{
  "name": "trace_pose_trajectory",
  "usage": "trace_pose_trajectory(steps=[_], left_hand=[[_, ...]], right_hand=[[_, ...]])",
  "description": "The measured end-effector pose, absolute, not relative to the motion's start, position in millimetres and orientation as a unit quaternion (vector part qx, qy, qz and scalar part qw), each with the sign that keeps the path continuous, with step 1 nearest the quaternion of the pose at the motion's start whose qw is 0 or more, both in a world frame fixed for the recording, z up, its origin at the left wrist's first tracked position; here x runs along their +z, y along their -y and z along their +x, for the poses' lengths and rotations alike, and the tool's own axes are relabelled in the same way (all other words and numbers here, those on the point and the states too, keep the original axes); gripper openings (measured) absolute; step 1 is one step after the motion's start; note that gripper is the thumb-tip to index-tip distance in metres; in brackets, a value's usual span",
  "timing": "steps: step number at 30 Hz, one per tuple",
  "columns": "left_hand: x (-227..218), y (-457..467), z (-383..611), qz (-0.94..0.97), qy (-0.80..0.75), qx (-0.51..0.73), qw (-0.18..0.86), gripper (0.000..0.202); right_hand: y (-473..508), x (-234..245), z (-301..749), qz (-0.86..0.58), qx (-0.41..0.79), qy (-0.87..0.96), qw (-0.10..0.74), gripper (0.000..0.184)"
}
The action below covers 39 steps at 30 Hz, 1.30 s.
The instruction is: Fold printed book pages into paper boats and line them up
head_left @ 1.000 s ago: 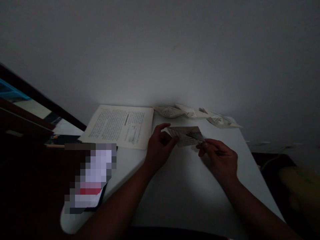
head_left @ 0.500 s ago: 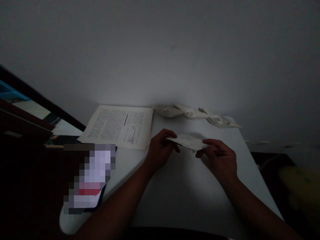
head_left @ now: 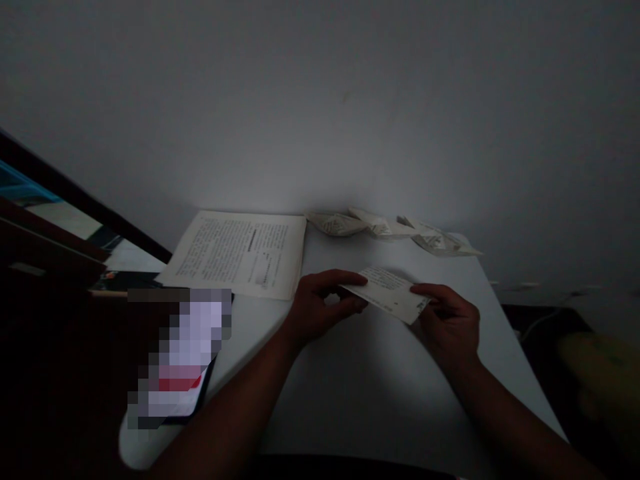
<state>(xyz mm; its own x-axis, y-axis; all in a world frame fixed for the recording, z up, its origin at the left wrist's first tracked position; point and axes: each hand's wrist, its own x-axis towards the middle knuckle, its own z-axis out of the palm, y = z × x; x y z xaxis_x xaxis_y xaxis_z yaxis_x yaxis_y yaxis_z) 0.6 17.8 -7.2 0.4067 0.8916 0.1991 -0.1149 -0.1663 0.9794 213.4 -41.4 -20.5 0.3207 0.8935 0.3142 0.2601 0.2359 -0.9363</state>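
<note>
Between my two hands is a small piece of folded printed paper (head_left: 390,293), held above the white table with its printed face tilted toward me. My left hand (head_left: 323,303) pinches its left edge, thumb below and fingers on top. On the opposite side, my right hand (head_left: 447,317) grips the right edge, with the forefinger over the top and the thumb hidden beneath. Farther back, near the wall, folded paper boats stand in a row: a left one (head_left: 336,224), a middle one (head_left: 383,225) and a right one (head_left: 440,240).
A stack of printed sheets (head_left: 235,257) lies at the table's back left. Nearer me, a phone (head_left: 193,393) with a blurred-out screen rests along the left edge of the white table (head_left: 350,400). The grey wall (head_left: 320,120) rises directly behind.
The folded paper has tilted so that more of its printed face shows, and it has come slightly nearer to me. Both hands have shifted a little downward with it.
</note>
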Motion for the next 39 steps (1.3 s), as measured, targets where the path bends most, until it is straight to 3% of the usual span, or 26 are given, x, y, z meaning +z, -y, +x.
trace_pose_trajectory(steps=[10, 17, 34, 39], left_hand=[[-4.2, -17.1, 5.1, 0.626, -0.338, 0.448, 0.541, 0.018], [-5.6, -15.3, 8.7, 0.625, -0.397, 0.467, 0.483, 0.023], [-9.5, -10.7, 14.5, 0.606, -0.421, 0.479, 0.475, 0.025], [-10.4, -7.4, 17.4, 0.622, -0.429, 0.495, 0.429, 0.028]], right_hand=[[42.5, -21.2, 212.9, -0.529, 0.309, 0.495, 0.616, 0.021], [41.2, -17.1, 204.1, -0.536, 0.302, 0.495, 0.614, 0.014], [38.7, -25.6, 204.8, -0.481, 0.368, 0.438, 0.664, 0.008], [37.5, -27.1, 202.4, -0.451, 0.344, 0.462, 0.682, 0.015]])
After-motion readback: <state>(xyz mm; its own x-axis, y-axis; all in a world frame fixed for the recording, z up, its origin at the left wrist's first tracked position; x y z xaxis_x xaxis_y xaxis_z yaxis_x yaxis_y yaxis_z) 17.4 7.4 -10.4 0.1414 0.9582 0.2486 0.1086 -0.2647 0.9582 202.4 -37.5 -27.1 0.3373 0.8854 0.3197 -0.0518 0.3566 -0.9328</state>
